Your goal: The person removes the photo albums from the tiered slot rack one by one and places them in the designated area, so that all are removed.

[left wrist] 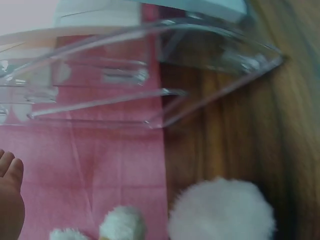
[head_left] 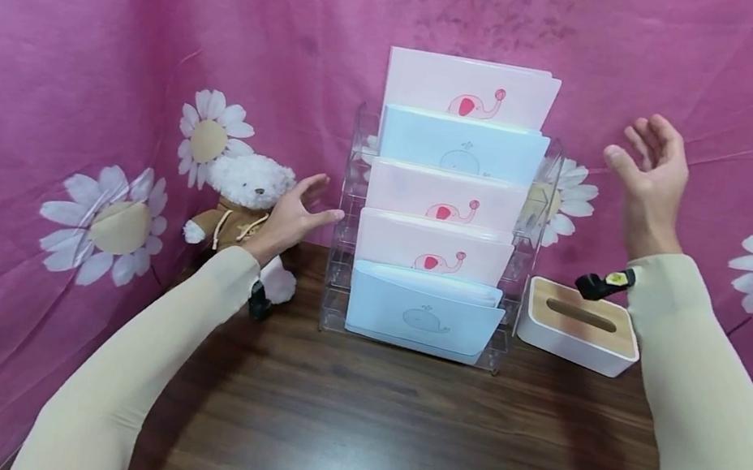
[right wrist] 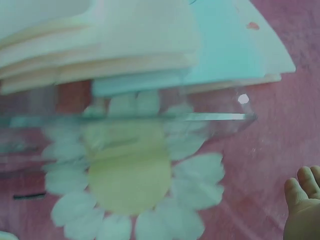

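Observation:
A clear acrylic tiered rack [head_left: 340, 278] stands on the table, holding pink folders [head_left: 445, 197] with red elephants and light-blue folders [head_left: 423, 316] with whales, one behind another in rising steps. My left hand [head_left: 294, 218] is just left of the rack, in front of a white teddy bear [head_left: 252, 182] in a brown hoodie, fingers extended, holding nothing. Up to the right of the rack, my right hand [head_left: 654, 180] is raised with loosely bent fingers and nothing in it. In the left wrist view the rack's side panel [left wrist: 220, 95] shows near the bear's fur [left wrist: 222, 212].
A white tissue box [head_left: 575, 357] with a wooden lid sits right of the rack, below my right forearm. Behind everything hangs a pink cloth [head_left: 291, 24] printed with white daisies. The dark wooden table [head_left: 346, 427] extends toward me.

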Demonstrator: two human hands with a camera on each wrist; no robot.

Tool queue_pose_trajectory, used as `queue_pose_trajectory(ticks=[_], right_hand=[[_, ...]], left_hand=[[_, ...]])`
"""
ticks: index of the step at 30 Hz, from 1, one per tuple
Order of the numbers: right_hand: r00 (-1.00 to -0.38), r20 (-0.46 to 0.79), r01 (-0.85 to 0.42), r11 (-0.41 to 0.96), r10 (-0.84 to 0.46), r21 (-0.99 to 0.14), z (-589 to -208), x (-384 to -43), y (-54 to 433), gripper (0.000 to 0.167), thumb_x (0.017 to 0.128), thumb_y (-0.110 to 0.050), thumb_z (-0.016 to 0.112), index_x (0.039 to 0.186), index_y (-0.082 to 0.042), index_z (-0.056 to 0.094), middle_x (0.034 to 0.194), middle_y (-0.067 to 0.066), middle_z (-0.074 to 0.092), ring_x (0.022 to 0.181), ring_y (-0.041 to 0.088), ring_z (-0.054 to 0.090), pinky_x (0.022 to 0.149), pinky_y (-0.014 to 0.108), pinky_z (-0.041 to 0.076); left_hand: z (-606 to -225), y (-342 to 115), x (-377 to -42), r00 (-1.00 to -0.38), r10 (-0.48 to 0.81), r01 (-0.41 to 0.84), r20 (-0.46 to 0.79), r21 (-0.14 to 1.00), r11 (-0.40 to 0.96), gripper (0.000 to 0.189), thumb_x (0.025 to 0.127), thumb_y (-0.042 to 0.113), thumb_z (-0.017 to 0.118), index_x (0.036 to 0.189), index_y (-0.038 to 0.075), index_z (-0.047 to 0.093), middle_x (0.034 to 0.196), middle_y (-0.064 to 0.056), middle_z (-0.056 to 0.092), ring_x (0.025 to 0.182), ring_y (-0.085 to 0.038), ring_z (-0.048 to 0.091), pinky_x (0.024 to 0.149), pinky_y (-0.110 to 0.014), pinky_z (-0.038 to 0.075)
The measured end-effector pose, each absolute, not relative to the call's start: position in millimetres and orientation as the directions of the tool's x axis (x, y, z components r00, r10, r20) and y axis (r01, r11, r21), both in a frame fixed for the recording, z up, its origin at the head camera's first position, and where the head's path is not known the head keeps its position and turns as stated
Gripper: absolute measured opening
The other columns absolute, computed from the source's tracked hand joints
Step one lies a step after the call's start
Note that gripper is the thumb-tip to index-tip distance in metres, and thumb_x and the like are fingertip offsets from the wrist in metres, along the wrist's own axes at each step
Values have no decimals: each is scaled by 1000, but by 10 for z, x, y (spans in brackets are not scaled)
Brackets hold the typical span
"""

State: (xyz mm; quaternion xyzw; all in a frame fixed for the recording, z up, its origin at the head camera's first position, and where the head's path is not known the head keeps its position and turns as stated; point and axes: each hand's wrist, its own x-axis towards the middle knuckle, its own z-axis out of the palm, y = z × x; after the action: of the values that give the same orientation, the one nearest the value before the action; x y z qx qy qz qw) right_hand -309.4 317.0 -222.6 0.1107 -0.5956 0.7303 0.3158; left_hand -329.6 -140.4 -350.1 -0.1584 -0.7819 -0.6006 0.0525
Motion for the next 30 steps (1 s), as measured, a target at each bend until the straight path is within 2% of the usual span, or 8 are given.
queue_pose_trajectory(ticks=[3, 10, 14, 17, 20, 22, 24, 30], right_hand=[[-786, 534, -588, -108, 312, -802, -2118, -3158, 3086, 79, 78, 2, 76, 149, -1, 41, 139, 7, 52, 139, 23, 47, 116, 23, 40], [-845, 485, -511, -76, 225, -856, -1924, -3313, 2901, 79, 83, -2, 75, 153, -7, 38, 155, 9, 46, 145, 20, 43, 111, 18, 44], [-871, 443, -470, -98, 213, -877, -1843, -3430, 2797, 78, 85, 1, 74, 153, -8, 39, 157, 9, 45, 145, 19, 43, 112, 18, 43], [-884, 412, -446, -129, 222, -886, -1826, -3505, 2750, 77, 84, 5, 74, 152, -7, 40, 154, 8, 48, 143, 19, 46, 111, 18, 44], [-888, 396, -436, -153, 235, -887, -1842, -3562, 2727, 76, 83, 9, 75, 150, -5, 43, 147, 8, 53, 139, 20, 50, 108, 18, 47], [-893, 383, -425, -162, 238, -890, -1859, -3588, 2726, 75, 82, 10, 75, 149, -5, 45, 146, 8, 54, 137, 20, 51, 106, 17, 48], [-894, 378, -423, -174, 239, -889, -1876, -3605, 2724, 74, 81, 11, 76, 148, -4, 47, 141, 8, 57, 134, 20, 54, 102, 16, 50], [-893, 404, -438, -166, 200, -884, -1923, -3650, 2634, 67, 81, 11, 76, 142, 0, 52, 123, 5, 65, 121, 19, 61, 90, 13, 54]], left_hand=[[-3434, -1333, -3369, -946, 175, 302, 274, 939, 166, 84, 89, 19, 78, 157, 4, 32, 162, -17, 39, 150, -34, 38, 124, -46, 33], [-3280, -1214, -3492, -963, 152, 250, 224, 951, 183, 72, 89, 27, 78, 152, 12, 47, 153, -13, 53, 141, -27, 51, 117, -41, 42], [-3265, -1184, -3515, -967, 111, 246, 227, 949, 198, 65, 89, 22, 79, 146, 8, 54, 146, -15, 60, 135, -27, 57, 112, -39, 48], [-3275, -1164, -3521, -970, 78, 243, 232, 951, 188, 57, 89, 17, 79, 140, 4, 60, 138, -19, 65, 124, -29, 65, 104, -36, 54], [-3287, -1146, -3520, -970, 50, 241, 236, 955, 170, 50, 88, 14, 79, 135, 3, 64, 130, -22, 69, 104, -23, 74, 93, -30, 59], [-3291, -1136, -3522, -971, 45, 239, 234, 960, 149, 48, 89, 11, 78, 134, 1, 65, 128, -23, 69, 98, -22, 75, 88, -29, 60], [-3294, -1127, -3521, -972, 43, 233, 229, 963, 135, 47, 89, 11, 78, 133, 1, 65, 128, -23, 69, 97, -21, 76, 87, -28, 61], [-3318, -1158, -3497, -976, 38, 216, 214, 971, 104, 47, 89, 11, 78, 133, 0, 65, 130, -23, 68, 108, -32, 73, 92, -33, 60]])
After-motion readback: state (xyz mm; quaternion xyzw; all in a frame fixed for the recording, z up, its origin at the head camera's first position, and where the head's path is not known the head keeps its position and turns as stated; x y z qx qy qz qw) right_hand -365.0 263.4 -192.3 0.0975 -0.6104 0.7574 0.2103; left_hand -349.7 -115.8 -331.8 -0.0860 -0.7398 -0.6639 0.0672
